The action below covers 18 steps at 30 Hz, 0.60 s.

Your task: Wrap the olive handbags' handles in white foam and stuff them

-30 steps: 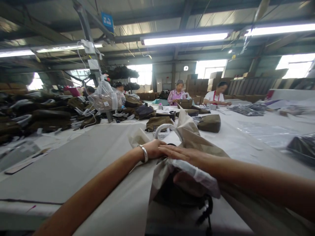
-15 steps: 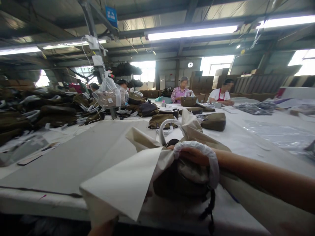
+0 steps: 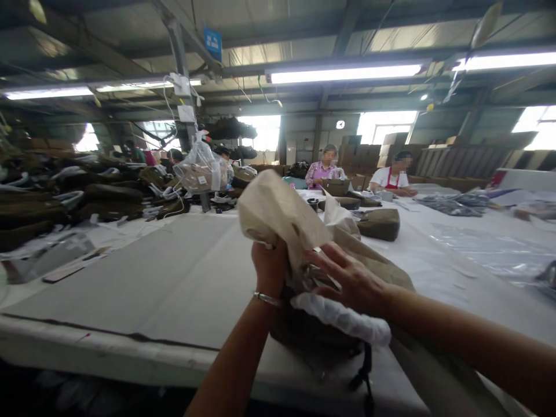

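A dark olive handbag [image 3: 313,336] stands near the table's front edge, a black cord hanging from its side. Its handle [image 3: 343,315], wrapped in white, lies folded down toward me. Beige paper [image 3: 278,202] is bunched over the bag's top, and more of it spreads out to the right. My left hand [image 3: 270,266] is closed around the gathered paper at the bag's left. On the right side of the opening, my right hand [image 3: 347,278] has its fingers spread, the tips touching the paper. The inside of the bag is hidden by hands and paper.
Olive bags [image 3: 377,224] lie farther back on the white table [image 3: 143,278]. A heap of wrapped bags [image 3: 108,202] fills the left. Clear plastic sheets [image 3: 499,249] lie at right. A metal post [image 3: 185,110] rises behind. Two people [image 3: 324,168] work across the table.
My left hand has come up from the table's front edge to the bag's top, bringing the paper upward. The near handle has dropped flat, and my right hand's fingers have spread.
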Each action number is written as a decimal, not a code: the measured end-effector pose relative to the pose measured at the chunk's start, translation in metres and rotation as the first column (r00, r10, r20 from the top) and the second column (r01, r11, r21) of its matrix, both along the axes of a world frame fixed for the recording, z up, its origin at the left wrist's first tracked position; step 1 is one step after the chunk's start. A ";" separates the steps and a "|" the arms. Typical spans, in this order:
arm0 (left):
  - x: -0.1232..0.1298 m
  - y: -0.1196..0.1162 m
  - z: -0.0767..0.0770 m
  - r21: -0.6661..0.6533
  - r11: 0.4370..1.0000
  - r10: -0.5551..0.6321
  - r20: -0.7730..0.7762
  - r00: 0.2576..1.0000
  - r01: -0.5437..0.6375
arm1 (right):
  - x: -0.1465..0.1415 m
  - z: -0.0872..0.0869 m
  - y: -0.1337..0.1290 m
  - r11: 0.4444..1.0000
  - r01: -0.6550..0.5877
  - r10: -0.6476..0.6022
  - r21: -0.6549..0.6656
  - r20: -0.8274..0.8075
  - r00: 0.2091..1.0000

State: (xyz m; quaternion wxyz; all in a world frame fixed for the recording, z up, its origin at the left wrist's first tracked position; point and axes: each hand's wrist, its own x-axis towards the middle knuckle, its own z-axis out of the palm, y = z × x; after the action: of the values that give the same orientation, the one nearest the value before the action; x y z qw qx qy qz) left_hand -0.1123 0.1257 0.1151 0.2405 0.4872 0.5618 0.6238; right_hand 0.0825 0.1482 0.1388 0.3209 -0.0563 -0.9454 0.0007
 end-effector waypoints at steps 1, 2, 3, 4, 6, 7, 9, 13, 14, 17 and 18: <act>0.008 -0.006 0.005 0.004 1.000 -0.028 0.004 1.000 0.028 | -0.002 0.000 -0.001 1.000 -0.006 0.006 -0.004 0.011 1.000; 0.013 -0.013 0.010 0.010 0.995 -0.098 0.008 0.995 0.097 | -0.004 0.000 -0.001 1.000 0.000 -0.001 -0.027 -0.001 1.000; 0.015 -0.021 0.014 0.019 0.979 -0.204 0.033 0.978 0.203 | -0.006 -0.001 0.000 0.998 0.021 -0.023 -0.063 -0.029 0.999; 0.013 -0.030 0.017 0.029 0.944 -0.330 0.083 0.940 0.329 | -0.006 -0.002 0.002 0.994 0.051 -0.057 -0.098 -0.065 0.996; 0.001 -0.044 0.018 0.074 0.838 -0.542 0.227 0.809 0.541 | -0.004 -0.003 0.005 0.982 0.110 -0.131 -0.153 -0.137 0.982; -0.008 -0.049 0.016 0.106 0.814 -0.574 0.286 0.767 0.571 | -0.002 -0.004 0.006 0.977 0.128 -0.155 -0.171 -0.154 0.976; -0.026 -0.056 0.005 0.116 0.909 -0.416 0.302 0.858 0.401 | 0.004 -0.006 0.006 0.973 0.138 -0.167 -0.183 -0.158 0.973; -0.040 -0.064 -0.029 0.005 0.991 0.130 -0.084 0.988 -0.131 | 0.011 -0.011 0.000 0.992 0.084 -0.095 -0.089 -0.121 0.988; -0.038 -0.065 -0.038 -0.034 0.990 0.132 -0.181 0.975 -0.140 | 0.011 -0.012 -0.001 0.996 0.054 -0.061 -0.064 -0.113 0.992; -0.028 -0.067 -0.059 -0.110 0.993 0.006 -0.249 0.969 -0.034 | 0.008 -0.013 -0.004 0.996 -0.057 0.055 -0.068 -0.037 0.998; -0.026 -0.065 -0.064 -0.112 0.994 -0.018 -0.224 0.974 -0.007 | 0.006 -0.013 -0.004 0.992 -0.090 0.091 -0.084 0.004 0.996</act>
State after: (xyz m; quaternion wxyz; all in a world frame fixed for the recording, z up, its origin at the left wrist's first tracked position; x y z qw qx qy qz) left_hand -0.1379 0.0606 0.0513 0.2039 0.5420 0.6181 0.5317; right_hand 0.0887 0.1437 0.1259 0.3144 -0.0266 -0.9473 0.0545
